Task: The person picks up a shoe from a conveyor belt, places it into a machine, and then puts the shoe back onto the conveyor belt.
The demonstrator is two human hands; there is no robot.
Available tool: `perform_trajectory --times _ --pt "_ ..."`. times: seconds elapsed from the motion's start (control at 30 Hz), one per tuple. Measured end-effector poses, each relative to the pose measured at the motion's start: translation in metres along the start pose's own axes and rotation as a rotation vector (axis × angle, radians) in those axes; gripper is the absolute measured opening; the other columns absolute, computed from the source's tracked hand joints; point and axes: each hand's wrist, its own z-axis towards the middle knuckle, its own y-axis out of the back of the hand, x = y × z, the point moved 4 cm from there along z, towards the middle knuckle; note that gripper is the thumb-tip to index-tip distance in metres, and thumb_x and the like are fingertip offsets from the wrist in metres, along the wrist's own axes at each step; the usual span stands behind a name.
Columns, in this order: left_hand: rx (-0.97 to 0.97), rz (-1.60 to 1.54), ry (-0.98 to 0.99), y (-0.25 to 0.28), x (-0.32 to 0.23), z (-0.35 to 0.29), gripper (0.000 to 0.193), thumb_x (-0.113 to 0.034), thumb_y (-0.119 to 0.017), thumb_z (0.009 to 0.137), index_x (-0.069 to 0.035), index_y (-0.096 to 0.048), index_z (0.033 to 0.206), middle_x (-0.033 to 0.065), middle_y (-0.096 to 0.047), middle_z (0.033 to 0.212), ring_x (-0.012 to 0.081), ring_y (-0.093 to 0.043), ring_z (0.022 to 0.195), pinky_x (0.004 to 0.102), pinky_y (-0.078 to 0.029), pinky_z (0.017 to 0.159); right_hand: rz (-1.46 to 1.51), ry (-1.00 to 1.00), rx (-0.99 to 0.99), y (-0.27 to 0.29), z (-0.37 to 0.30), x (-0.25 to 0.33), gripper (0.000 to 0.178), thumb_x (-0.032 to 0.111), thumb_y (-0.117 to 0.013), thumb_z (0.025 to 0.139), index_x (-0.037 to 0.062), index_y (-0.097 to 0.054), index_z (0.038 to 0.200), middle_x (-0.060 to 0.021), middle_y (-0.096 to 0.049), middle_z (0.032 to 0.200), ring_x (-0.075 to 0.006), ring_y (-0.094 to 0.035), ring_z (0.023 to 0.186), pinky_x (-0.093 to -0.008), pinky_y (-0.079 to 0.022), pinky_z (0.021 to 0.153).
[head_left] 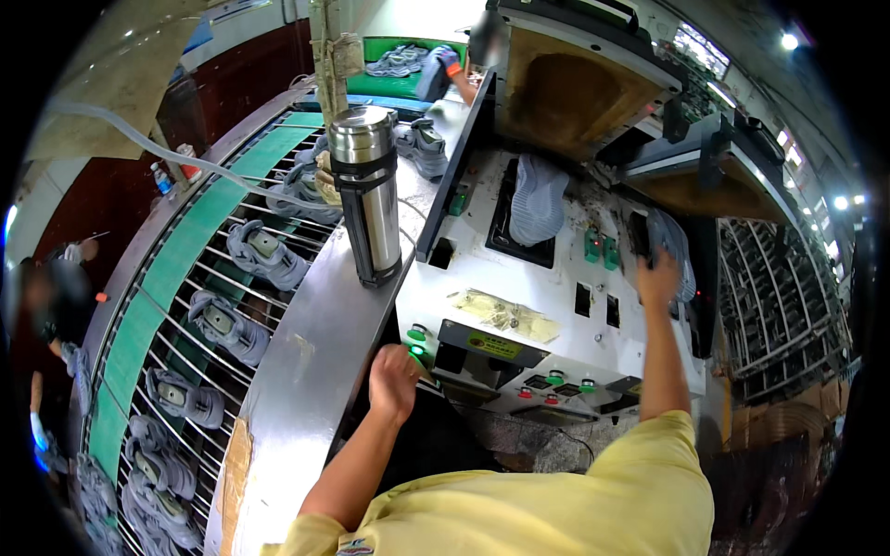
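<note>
My right hand (659,280) reaches out to a grey shoe (680,252) on the right-hand station of a white press machine (445,292), its fingers curled against the shoe's near side. My left hand (393,382) is a loose fist beside a lit green button (416,350) at the machine's front left corner; nothing shows in it. On the left-hand station another grey shoe (539,206) lies with its ribbed sole up, on a black pad (503,232). Above each station a hinged lid with a brown inner face stands raised, the left lid (579,93) and the right lid (709,190).
A steel flask (367,208) stands on the metal ledge (311,357) to my left. Beyond it, grey shoes (227,326) sit on a wire-rod conveyor (199,278) with a green strip. A co-worker's gloved hand (449,63) holds a shoe at the far end. Racks (783,306) stand right.
</note>
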Motion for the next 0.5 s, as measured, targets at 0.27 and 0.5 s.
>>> perform_trajectory --times 0.27,0.5 --pt "0.155 0.229 0.127 -0.01 -0.009 -0.013 0.038 -0.031 -0.046 0.089 -0.006 -0.052 0.116 0.0089 -0.061 0.108 0.0249 -0.058 0.101 0.0372 -0.042 0.091 0.401 -0.336 0.7 -0.089 0.091 -0.178 0.087 0.053 -0.063 0.073 -0.0089 -0.041 0.131 -0.0257 -0.047 0.13 -0.0334 -0.045 0.122 -0.037 -0.035 0.1" --pt "-0.459 0.217 -0.281 0.167 -0.046 -0.14 0.024 -0.015 -0.052 0.085 -0.006 -0.052 0.107 0.0082 -0.06 0.092 0.0215 -0.059 0.083 0.0356 -0.049 0.075 -0.026 -0.164 0.741 -0.164 0.132 -0.147 0.055 0.039 -0.058 0.073 -0.0112 -0.064 0.095 -0.0267 -0.063 0.1 -0.0313 -0.059 0.099 -0.038 -0.043 0.09"
